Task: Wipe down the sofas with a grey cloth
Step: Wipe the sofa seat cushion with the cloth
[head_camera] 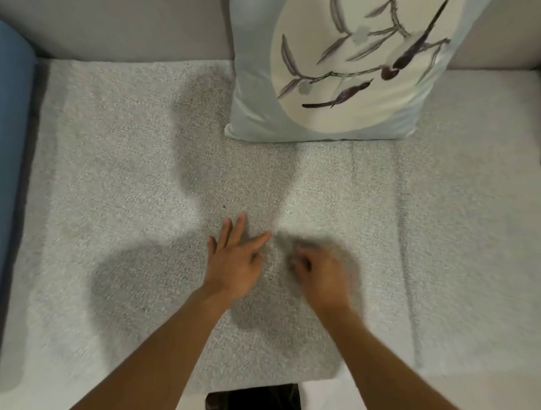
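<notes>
The light grey textured sofa seat (124, 179) fills the view. My left hand (234, 261) lies flat on the seat near the middle, fingers straight and spread, holding nothing. Just to its right, my right hand (321, 276) is blurred by motion. Its fingers are curled down over a small grey cloth (341, 248), which shows only as a grey smear around the knuckles and is mostly hidden under the hand. The two hands are a short gap apart.
A pale blue cushion (335, 64) printed with birds on a branch leans against the grey backrest (119, 26) behind the hands. A blue armrest (6, 137) bounds the left side. A seam (402, 231) runs down the seat to the right. The seat's front edge (269, 386) is near me.
</notes>
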A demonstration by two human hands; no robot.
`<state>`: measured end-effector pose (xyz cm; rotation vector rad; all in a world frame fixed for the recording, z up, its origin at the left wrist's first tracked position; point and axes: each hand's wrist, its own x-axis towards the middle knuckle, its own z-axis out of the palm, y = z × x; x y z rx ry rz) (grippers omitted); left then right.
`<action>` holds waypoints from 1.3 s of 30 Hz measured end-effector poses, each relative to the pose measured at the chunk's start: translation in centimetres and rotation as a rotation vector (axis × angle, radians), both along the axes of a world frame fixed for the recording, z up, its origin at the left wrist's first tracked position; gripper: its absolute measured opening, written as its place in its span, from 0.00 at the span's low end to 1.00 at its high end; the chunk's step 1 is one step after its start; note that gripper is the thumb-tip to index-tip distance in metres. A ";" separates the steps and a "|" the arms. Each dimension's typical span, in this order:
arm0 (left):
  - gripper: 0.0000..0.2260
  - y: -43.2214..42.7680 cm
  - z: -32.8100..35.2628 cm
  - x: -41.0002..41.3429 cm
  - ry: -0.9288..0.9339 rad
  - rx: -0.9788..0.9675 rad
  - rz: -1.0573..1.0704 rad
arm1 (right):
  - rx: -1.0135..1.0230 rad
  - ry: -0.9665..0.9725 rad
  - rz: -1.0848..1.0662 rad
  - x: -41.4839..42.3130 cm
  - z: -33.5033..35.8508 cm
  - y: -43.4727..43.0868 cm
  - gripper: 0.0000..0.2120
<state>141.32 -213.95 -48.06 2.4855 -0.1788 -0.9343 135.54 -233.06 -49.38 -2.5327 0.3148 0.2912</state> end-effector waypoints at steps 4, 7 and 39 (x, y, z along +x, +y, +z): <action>0.21 0.4 -0.2 -1.9 0.038 -0.032 0.029 | 0.050 0.046 0.333 -10.5 -1.0 3.0 0.15; 0.21 0.6 -0.3 -3.2 0.032 -0.044 0.015 | -0.040 0.017 0.507 -9.4 0.0 1.9 0.15; 0.23 -13.5 -2.3 -4.3 -0.331 0.155 0.502 | -0.290 -0.269 0.416 10.6 -2.6 -15.0 0.16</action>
